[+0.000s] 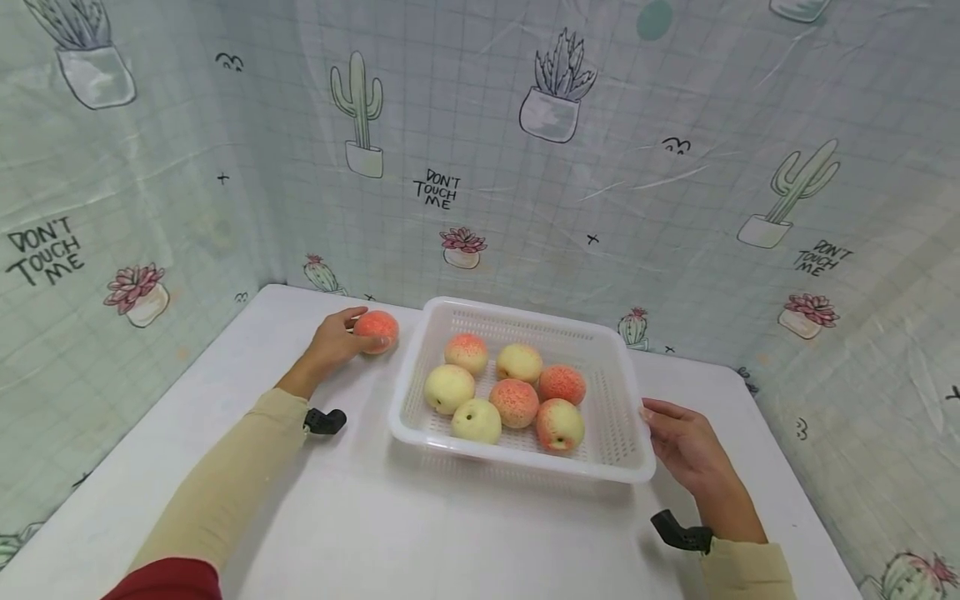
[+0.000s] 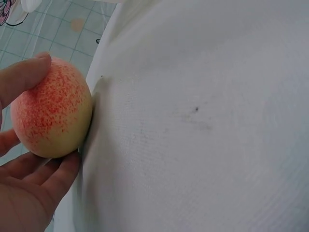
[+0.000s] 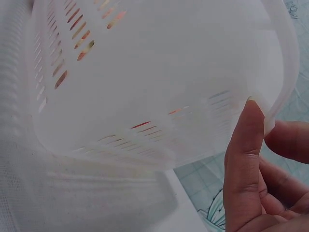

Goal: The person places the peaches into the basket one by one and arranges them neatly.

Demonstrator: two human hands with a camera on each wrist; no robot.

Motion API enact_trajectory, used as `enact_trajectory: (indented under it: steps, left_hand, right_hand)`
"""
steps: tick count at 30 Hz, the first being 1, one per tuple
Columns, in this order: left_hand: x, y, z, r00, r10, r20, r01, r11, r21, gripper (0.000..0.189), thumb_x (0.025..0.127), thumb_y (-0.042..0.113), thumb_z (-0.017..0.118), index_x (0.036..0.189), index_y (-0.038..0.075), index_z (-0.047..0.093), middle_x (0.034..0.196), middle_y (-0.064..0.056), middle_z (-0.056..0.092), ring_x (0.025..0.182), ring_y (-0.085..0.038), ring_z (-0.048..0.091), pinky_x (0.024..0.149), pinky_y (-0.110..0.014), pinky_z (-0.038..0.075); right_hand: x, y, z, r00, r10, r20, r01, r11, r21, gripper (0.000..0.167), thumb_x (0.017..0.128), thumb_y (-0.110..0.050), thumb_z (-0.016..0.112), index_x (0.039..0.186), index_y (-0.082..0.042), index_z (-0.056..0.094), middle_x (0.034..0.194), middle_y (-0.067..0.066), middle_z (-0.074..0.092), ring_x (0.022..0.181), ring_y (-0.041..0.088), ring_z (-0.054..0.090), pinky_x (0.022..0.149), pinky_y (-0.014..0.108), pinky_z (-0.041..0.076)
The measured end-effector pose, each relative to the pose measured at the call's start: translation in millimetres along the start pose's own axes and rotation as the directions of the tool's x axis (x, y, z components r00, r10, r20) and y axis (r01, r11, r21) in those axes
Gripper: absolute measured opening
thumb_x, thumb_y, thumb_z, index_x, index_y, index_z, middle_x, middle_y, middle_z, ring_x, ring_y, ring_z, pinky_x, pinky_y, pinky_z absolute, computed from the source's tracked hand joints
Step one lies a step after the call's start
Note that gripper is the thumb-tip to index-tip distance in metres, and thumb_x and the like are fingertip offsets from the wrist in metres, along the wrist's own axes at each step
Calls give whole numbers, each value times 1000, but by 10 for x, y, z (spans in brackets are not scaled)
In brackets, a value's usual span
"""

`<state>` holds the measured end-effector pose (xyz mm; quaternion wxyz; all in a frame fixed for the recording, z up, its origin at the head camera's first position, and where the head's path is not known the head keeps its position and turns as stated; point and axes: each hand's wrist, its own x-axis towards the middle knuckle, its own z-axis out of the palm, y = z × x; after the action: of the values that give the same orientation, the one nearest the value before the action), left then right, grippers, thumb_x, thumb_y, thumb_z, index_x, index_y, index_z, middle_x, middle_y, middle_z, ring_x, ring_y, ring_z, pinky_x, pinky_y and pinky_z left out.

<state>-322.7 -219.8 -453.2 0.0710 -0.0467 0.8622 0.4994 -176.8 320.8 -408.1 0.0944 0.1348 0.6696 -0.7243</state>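
Observation:
My left hand (image 1: 330, 346) grips a red-and-yellow peach (image 1: 382, 327) to the left of a white plastic basket (image 1: 521, 455). In the left wrist view the thumb lies over one side of the peach (image 2: 57, 113) and the fingers curl round the other, right at the table top. At the basket's right end, my right hand (image 1: 692, 454) pinches the rim between thumb and fingers. The right wrist view shows one finger (image 3: 245, 159) against the outer wall below the rim. Inside the basket lie several peaches (image 1: 515, 403), some pale yellow, some flushed red.
The basket stands on a white table (image 1: 450, 533) toward its back edge. Behind and beside it hangs a grid-patterned curtain (image 1: 480, 150) printed with cacti and lettering. A black wrist camera (image 1: 325, 422) sits on the left wrist, another black camera (image 1: 681, 532) on the right.

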Motion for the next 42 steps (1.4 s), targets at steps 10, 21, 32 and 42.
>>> enact_trajectory:
  steps: [10,21,32,42]
  left_hand:
    - [-65,-13,-32,998,-17,-55,17,1000,-2,87,88,33,82,160,8,40,152,-24,53,137,-37,52,117,-54,47]
    - [-144,67,-157,998,5,-70,-7,1000,-27,89,86,34,84,160,10,41,152,-20,56,136,-34,56,114,-51,49]
    - [-245,224,-273,998,7,-63,-10,999,-46,89,89,32,83,161,8,37,157,-22,51,142,-38,51,117,-52,48]
    - [-372,422,-369,998,64,6,-64,997,-43,93,86,32,86,162,11,37,159,-21,49,144,-36,51,117,-52,48]
  right_hand:
    - [8,-9,7,1000,-17,2,17,1000,-18,18,101,-17,70,107,-31,79,108,-18,76,100,7,75,92,23,62]
    - [24,-22,39,1000,-26,6,26,999,-34,16,100,-20,71,111,-31,78,108,-19,76,101,7,75,93,22,61]
    - [19,-44,24,999,-31,16,31,999,-23,17,101,-18,70,110,-31,78,109,-19,76,101,7,75,92,22,61]
    - [9,-3,1,1000,1,-4,-1,1000,-30,19,98,-23,74,116,-30,77,111,-20,75,104,7,74,94,23,61]
